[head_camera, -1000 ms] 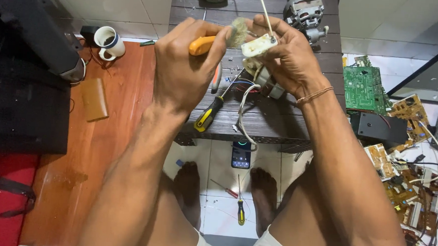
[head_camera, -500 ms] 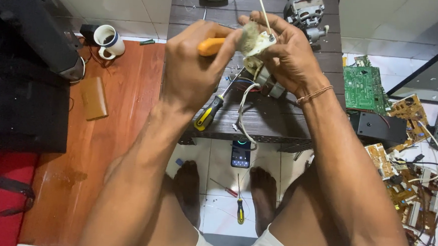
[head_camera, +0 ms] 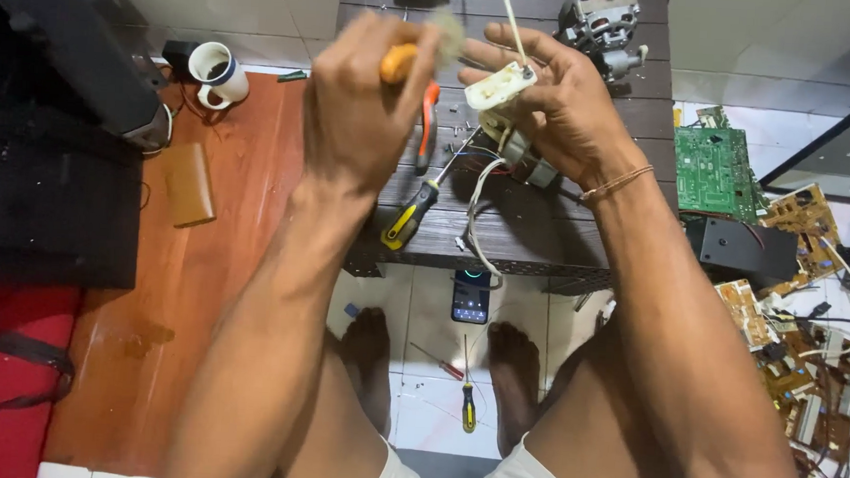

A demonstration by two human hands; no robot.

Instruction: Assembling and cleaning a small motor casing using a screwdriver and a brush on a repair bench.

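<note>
My left hand [head_camera: 359,105] grips an orange-handled brush [head_camera: 398,61] whose pale bristles are blurred near the top of the view. My right hand [head_camera: 558,105] holds a small cream-coloured electrical part [head_camera: 499,86] with a white cord running up from it and white wires [head_camera: 475,217] hanging down. Both hands are raised above a dark slatted wooden table [head_camera: 542,231]. The brush head is just left of the cream part. On the table below lies a black and yellow screwdriver [head_camera: 410,215] and orange-handled pliers [head_camera: 427,123].
An electric motor [head_camera: 601,20] sits at the table's far end. A green circuit board [head_camera: 714,172] and more boards [head_camera: 799,317] lie on the floor to the right. A phone [head_camera: 471,295] and small screwdrivers [head_camera: 468,401] lie between my feet. A white mug [head_camera: 218,73] stands at left.
Both hands have lifted slightly toward the top of the view. The brush moved in a quick stroke beside the cream part, its bristles now blurred.
</note>
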